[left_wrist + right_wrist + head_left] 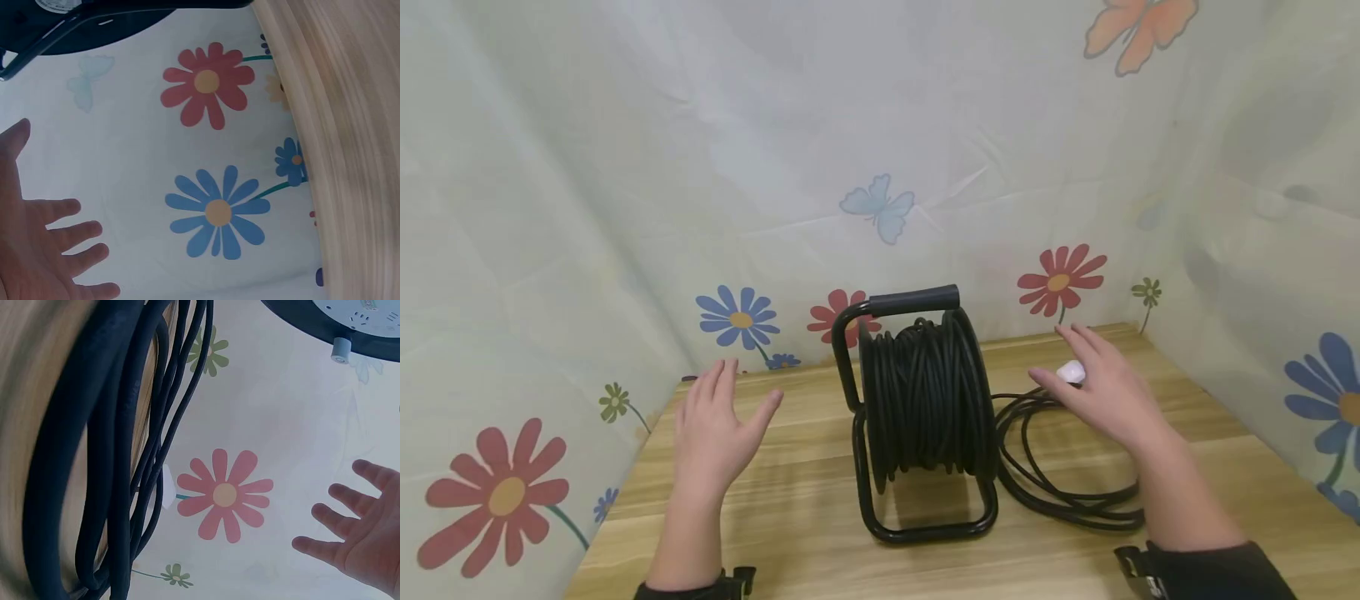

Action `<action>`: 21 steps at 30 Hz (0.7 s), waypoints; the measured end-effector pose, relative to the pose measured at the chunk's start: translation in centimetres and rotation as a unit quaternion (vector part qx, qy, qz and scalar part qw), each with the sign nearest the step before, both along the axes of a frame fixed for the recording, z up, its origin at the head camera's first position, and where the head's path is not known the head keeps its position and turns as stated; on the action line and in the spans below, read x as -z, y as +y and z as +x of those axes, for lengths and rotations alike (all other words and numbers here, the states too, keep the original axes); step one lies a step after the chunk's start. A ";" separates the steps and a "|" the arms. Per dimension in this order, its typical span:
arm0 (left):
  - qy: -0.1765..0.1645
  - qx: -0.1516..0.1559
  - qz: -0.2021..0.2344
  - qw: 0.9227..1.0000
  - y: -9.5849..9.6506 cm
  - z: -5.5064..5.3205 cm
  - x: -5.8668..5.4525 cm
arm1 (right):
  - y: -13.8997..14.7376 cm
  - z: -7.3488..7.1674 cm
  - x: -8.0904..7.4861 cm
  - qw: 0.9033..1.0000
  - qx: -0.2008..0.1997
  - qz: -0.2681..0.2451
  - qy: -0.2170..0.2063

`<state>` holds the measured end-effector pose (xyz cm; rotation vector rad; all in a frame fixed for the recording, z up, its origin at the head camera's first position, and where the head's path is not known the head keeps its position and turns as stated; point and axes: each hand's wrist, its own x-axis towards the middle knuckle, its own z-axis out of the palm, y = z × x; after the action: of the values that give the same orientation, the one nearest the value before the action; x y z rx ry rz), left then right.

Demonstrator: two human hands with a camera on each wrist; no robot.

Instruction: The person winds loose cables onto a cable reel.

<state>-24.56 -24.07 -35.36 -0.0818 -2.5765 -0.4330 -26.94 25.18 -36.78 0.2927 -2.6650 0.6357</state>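
A black cable reel [925,400] stands upright on the wooden table, wound full of black cable, with a tubular frame and a grip [914,300] on top. To its left my left hand [711,429] is held up with fingers spread, apart from the reel. On the other side my right hand [1105,387] is raised too, its fingers straight and nothing in them. Loose coils of cable [1067,504] lie on the table below the right hand, partly hidden by that forearm. A white plug [1070,372] shows just behind the right thumb.
The wooden table [790,492] reaches back to a pale curtain [760,167] printed with flowers and butterflies, which also hangs on both sides. In the right wrist view, the reel's side shows a light-coloured disc [369,315] and a small grey knob [340,351].
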 end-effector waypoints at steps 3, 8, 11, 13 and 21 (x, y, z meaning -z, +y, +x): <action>0.038 0.020 0.026 0.999 0.6 0.3 -0.4 | -0.1 0.0 -0.1 1.000 -0.001 -0.025 0.005; 0.094 0.057 0.051 0.993 1.7 0.4 -1.3 | -0.3 0.2 -0.3 0.998 -0.011 -0.066 -0.001; 0.122 0.074 0.051 0.988 2.5 0.3 -2.3 | -0.5 0.4 -0.5 0.996 -0.022 -0.090 -0.007; 0.134 0.088 0.046 0.986 3.2 0.4 -3.2 | -0.6 0.4 -0.6 0.994 -0.029 -0.101 -0.010; 0.173 0.143 0.011 0.974 6.7 0.4 -6.9 | -1.3 0.1 -0.8 0.989 -0.053 -0.137 -0.008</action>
<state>-24.15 -17.36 -28.49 -0.4820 -2.2200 -0.5025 -26.83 23.84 -35.96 0.3534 -2.5480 1.0304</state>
